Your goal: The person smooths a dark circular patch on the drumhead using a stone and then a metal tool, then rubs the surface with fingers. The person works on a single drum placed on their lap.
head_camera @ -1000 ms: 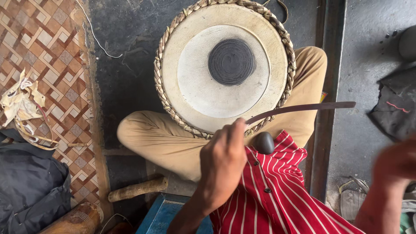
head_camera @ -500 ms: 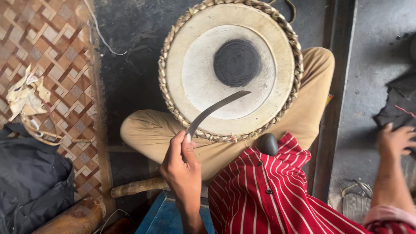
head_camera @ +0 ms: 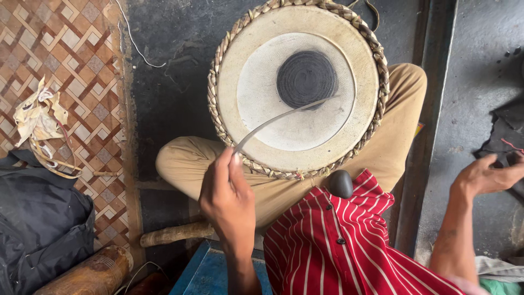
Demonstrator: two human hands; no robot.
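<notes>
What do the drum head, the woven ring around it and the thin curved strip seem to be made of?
Drum head: probably animal skin, matte cream, with a black paste-like centre patch. Woven ring: plaited strips, perhaps hide or cane, dry tan. Curved strip, held in the left hand: likely metal, a thin grey sheen.

A single head-worn camera looks almost straight down, close over the seated person's lap. A round drum resting on the crossed legs fills the upper middle of the view. The left hand sits low and centre, the right hand near the right edge. Patterned floor tiles run along the left side. There is only this one view.
</notes>
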